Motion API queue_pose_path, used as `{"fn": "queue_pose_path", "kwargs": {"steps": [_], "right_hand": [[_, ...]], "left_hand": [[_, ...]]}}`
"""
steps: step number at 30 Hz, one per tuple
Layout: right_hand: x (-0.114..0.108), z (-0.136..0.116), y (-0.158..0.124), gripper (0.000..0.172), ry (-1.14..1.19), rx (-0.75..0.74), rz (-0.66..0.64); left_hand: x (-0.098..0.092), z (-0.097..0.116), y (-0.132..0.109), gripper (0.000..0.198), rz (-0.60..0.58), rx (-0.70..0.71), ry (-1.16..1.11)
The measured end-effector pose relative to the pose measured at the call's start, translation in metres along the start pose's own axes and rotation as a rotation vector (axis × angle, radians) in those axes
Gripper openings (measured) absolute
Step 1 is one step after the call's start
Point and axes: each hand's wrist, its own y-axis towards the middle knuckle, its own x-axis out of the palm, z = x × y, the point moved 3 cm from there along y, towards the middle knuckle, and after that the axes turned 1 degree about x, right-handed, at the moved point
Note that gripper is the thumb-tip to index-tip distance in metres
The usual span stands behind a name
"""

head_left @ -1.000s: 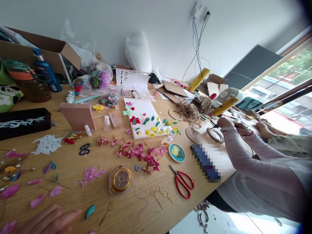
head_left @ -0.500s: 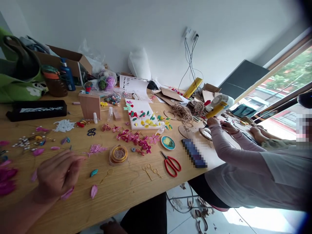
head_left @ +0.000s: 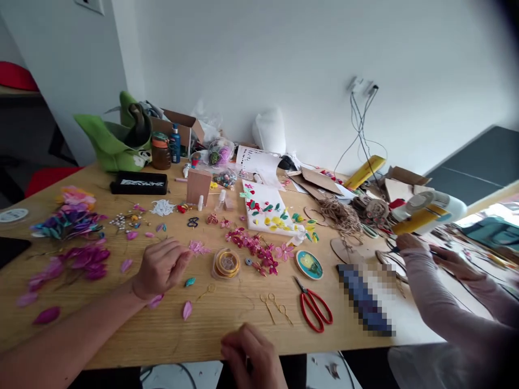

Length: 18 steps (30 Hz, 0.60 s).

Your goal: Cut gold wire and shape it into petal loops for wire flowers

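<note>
My left hand (head_left: 162,268) is closed above the table, fingers curled and pressed together; anything inside is hidden. Close to its fingertips lies a pink frilly bundle (head_left: 198,247), with a teal petal (head_left: 190,282) and a pink petal (head_left: 187,310) below. At the table's front edge my right hand (head_left: 254,354) is curled, thumb against fingers, and I cannot see anything held. Between the hands and the back lie a round case of gold wire (head_left: 226,264) and several looped gold wires (head_left: 277,308). Red-handled scissors (head_left: 315,307) rest to the right.
Pink wire flowers (head_left: 253,244) spread before a white foam block (head_left: 265,208) carrying coloured petals. A round teal piece (head_left: 309,265) and a pixelated phone-like object (head_left: 363,300) lie rightward. A co-worker's arms (head_left: 425,286) work at the right. Purple flowers (head_left: 87,262) lie left.
The view has swung left, bringing the table's left end into sight. My right hand has come into view at the front edge. My left hand stays closed near the pink bundle.
</note>
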Motion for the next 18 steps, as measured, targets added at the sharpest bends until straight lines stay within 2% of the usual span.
{"fn": "queue_pose_path", "kwargs": {"steps": [2, 5, 7, 9, 14, 18], "right_hand": [[-0.003, -0.006, 0.031, 0.014, -0.204, -0.153, 0.011], [-0.002, -0.012, 0.067, 0.032, -0.564, -0.325, -0.023], [0.0, -0.014, 0.081, 0.04, -0.711, -0.438, -0.083], [0.001, -0.012, 0.088, 0.037, -0.779, -0.53, -0.147], [0.006, -0.006, 0.087, 0.013, -0.854, -0.686, -0.226], [0.003, -0.009, 0.09, 0.013, -0.81, -0.686, -0.253]], "left_hand": [[0.0, 0.0, 0.0, 0.022, -0.002, -0.01, -0.003], [0.0, -0.004, 0.0, 0.022, 0.011, -0.031, 0.004], [-0.001, -0.006, 0.0, 0.021, 0.026, -0.029, -0.001], [-0.002, -0.009, 0.001, 0.02, 0.023, -0.024, -0.01], [-0.001, -0.011, 0.002, 0.018, 0.004, -0.023, -0.023], [0.002, -0.011, 0.003, 0.017, -0.028, -0.049, -0.042]]}}
